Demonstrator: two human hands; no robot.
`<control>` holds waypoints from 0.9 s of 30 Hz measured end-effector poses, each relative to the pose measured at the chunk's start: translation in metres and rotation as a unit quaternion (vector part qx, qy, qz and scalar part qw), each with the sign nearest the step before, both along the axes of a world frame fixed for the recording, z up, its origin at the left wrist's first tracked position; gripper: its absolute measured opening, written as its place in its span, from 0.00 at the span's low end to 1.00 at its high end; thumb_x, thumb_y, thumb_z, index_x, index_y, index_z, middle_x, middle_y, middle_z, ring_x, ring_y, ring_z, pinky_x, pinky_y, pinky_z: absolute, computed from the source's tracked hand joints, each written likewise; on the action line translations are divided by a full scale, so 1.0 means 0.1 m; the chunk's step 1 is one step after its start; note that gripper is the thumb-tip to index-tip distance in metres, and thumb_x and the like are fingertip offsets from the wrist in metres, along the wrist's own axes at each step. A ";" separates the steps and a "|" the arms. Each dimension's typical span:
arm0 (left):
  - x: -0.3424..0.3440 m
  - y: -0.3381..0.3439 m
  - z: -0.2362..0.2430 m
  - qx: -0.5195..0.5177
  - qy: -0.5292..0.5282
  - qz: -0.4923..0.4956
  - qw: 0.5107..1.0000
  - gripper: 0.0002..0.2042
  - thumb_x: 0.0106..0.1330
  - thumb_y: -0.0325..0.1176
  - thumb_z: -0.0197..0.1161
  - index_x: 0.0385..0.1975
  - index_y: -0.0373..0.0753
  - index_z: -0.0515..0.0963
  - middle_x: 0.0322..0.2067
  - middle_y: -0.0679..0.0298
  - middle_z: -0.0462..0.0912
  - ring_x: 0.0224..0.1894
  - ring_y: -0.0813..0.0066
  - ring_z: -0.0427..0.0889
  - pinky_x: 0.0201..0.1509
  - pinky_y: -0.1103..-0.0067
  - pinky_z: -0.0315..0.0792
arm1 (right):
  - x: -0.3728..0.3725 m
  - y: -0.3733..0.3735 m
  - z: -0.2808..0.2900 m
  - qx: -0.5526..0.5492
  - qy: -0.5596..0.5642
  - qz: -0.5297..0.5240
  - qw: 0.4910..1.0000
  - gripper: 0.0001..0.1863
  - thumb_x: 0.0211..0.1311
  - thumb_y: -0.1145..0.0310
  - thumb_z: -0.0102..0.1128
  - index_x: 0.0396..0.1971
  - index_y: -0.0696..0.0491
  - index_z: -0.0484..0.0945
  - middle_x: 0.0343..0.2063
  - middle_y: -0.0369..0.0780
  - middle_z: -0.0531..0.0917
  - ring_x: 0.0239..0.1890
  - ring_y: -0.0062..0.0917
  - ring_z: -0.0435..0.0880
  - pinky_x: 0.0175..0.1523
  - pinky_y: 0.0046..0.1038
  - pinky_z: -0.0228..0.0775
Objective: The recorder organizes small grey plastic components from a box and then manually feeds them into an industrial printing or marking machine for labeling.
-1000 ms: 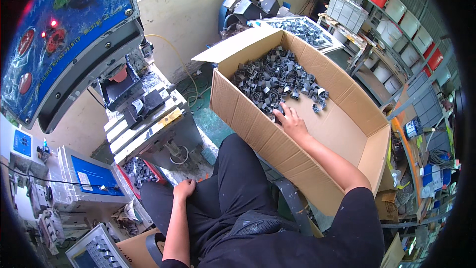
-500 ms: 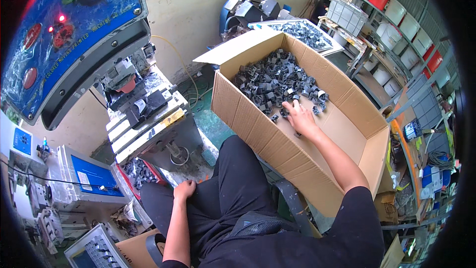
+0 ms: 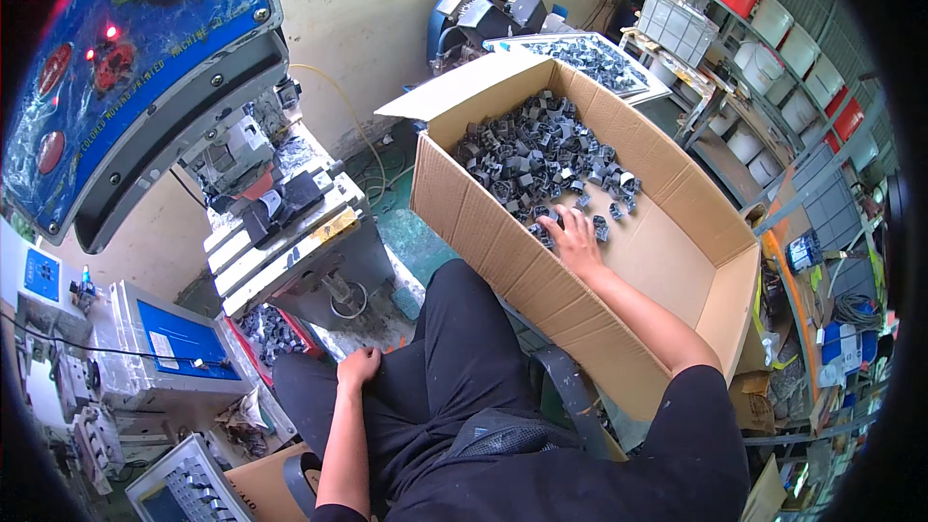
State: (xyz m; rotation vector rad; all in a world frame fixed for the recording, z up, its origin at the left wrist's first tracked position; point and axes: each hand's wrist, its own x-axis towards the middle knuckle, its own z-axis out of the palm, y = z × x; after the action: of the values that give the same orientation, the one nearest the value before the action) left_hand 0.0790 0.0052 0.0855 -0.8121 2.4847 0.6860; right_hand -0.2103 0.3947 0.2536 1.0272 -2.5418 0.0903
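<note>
Heap of small, dark-grey, blocky parts, apparently plastic (image 3: 536,150): lay in a long, brown corrugated-cardboard box (image 3: 677,266), forward and slightly left of the right hand (image 3: 578,242). Right hand: the nearer, fingers spread and bent at the heap's near edge (whether they gripped a part could not be told). Long axes of single parts: indistinct. Left hand (image 3: 360,367): well apart, loosely curled on black cloth trousers (image 3: 474,329), palm hidden, contents undeterminable.
</note>
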 end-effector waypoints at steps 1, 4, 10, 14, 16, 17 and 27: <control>0.00 0.01 0.01 0.000 -0.001 -0.001 1.000 0.25 0.67 0.53 0.44 0.49 0.47 0.83 0.46 0.49 0.84 0.51 0.50 0.82 0.58 0.62 0.73 | 0.01 -0.01 0.02 0.000 -0.001 -0.001 1.000 0.28 0.63 0.46 0.57 0.60 0.43 0.70 0.59 0.48 0.68 0.60 0.43 0.65 0.63 0.49 0.55; 0.01 0.02 0.03 0.007 0.003 -0.003 1.000 0.25 0.67 0.53 0.44 0.49 0.47 0.83 0.46 0.49 0.84 0.51 0.50 0.82 0.58 0.62 0.73 | 0.01 -0.01 0.07 -0.004 -0.089 -0.032 0.996 0.27 0.62 0.45 0.57 0.56 0.45 0.73 0.54 0.48 0.71 0.61 0.43 0.65 0.62 0.48 0.58; 0.00 -0.02 -0.03 0.007 0.003 -0.010 1.000 0.26 0.67 0.54 0.43 0.49 0.45 0.82 0.46 0.49 0.83 0.51 0.49 0.82 0.58 0.63 0.73 | -0.07 -0.02 -0.03 -0.014 -0.009 0.026 1.000 0.22 0.61 0.50 0.61 0.49 0.48 0.74 0.47 0.49 0.74 0.44 0.42 0.81 0.43 0.40 0.78; 0.03 -0.02 0.01 0.009 -0.004 0.000 1.000 0.25 0.67 0.53 0.43 0.48 0.45 0.83 0.46 0.48 0.83 0.52 0.49 0.81 0.58 0.63 0.73 | -0.09 -0.07 0.09 -0.048 -0.037 0.036 0.997 0.21 0.58 0.59 0.65 0.49 0.49 0.73 0.46 0.47 0.74 0.38 0.43 0.84 0.39 0.40 0.80; 0.03 0.00 0.05 0.011 -0.005 0.003 1.000 0.25 0.67 0.53 0.43 0.48 0.45 0.83 0.46 0.48 0.83 0.52 0.49 0.81 0.58 0.63 0.73 | -0.14 -0.04 0.21 -0.098 -0.120 0.011 0.988 0.20 0.56 0.67 0.66 0.49 0.50 0.74 0.46 0.46 0.76 0.39 0.43 0.84 0.40 0.38 0.80; 0.03 0.01 0.07 0.012 -0.001 0.006 1.000 0.25 0.67 0.53 0.43 0.47 0.45 0.83 0.46 0.49 0.83 0.52 0.49 0.81 0.58 0.63 0.73 | -0.23 0.02 0.20 -0.097 -0.120 0.012 0.988 0.20 0.56 0.67 0.66 0.49 0.50 0.74 0.46 0.46 0.76 0.39 0.43 0.84 0.40 0.38 0.80; -0.06 0.01 0.05 0.018 -0.011 -0.005 1.000 0.27 0.67 0.57 0.44 0.51 0.47 0.82 0.49 0.50 0.82 0.54 0.52 0.81 0.59 0.65 0.72 | -0.83 -0.41 0.84 -0.495 -0.471 -0.020 0.730 0.16 0.67 0.68 0.62 0.50 0.57 0.72 0.32 0.35 0.77 0.23 0.13 0.73 0.19 0.18 0.66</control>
State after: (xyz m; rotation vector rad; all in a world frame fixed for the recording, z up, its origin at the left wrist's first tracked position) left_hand 0.0728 0.0061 0.0908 -0.7906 2.4486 0.7122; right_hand -0.2937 0.3535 0.3376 0.4579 -2.5134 2.1585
